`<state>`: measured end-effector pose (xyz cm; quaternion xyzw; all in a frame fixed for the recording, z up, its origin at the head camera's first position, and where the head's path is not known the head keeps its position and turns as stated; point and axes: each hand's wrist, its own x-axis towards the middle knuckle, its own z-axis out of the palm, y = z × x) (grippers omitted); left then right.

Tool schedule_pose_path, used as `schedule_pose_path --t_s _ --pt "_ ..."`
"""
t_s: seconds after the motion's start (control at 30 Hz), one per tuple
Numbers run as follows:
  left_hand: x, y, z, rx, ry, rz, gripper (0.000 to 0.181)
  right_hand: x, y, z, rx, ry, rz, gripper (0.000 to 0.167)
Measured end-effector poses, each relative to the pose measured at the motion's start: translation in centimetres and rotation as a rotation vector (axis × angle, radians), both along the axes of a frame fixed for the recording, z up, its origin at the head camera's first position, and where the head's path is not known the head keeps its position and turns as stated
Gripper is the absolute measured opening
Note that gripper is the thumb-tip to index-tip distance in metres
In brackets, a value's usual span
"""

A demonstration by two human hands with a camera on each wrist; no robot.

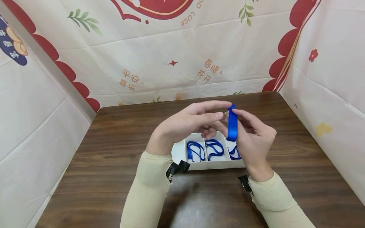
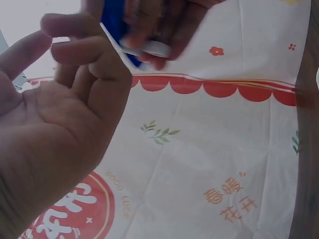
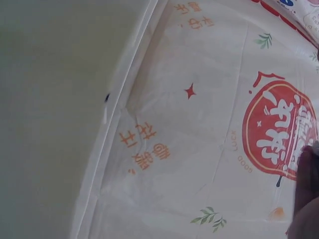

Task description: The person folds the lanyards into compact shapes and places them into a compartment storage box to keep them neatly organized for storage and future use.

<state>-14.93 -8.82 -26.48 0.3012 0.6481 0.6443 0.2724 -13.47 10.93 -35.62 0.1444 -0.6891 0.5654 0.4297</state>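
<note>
A folded blue lanyard (image 1: 233,128) hangs upright in the grip of my right hand (image 1: 255,139), above a white box. Beside its upper end is a small pale, shiny piece (image 1: 226,114), partly covered by fingers. From the left, my left hand (image 1: 185,122) reaches across with its index finger stretched out, the tip at the lanyard's top. Its other fingers are loosely bent near the band. In the left wrist view, the blue band (image 2: 113,22) is blurred between the two hands. The right wrist view catches only part of a hand (image 3: 306,214) at its edge.
The white divided box (image 1: 216,165) stands on the brown wooden table (image 1: 114,171) below the hands. Coiled blue lanyards (image 1: 189,152) lie in its compartments. White printed cloth (image 1: 154,57) walls the table at the back and both sides.
</note>
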Motion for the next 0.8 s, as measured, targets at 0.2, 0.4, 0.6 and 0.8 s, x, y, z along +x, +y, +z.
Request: schedule_pose_path --t_s 0.2,0.4,0.6,0.8 --pt "0.5 0.0 0.6 0.172 0.033 0.188 0.045 -0.2 0.1 0.1 0.110 -0.111 0.033 0.024" --pt "0.6 1.3 0.6 0.260 0.015 0.501 0.027 0.1 -0.6 0.6 0.175 -0.231 0.138 0.024" --pt "0.6 2.0 0.3 0.300 0.025 0.662 0.017 0.5 -1.2 0.6 0.177 -0.357 0.187 0.025" --pt "0.3 2.8 -0.3 0.380 0.039 0.730 0.022 0.7 -1.6 0.4 0.164 -0.394 0.214 0.025"
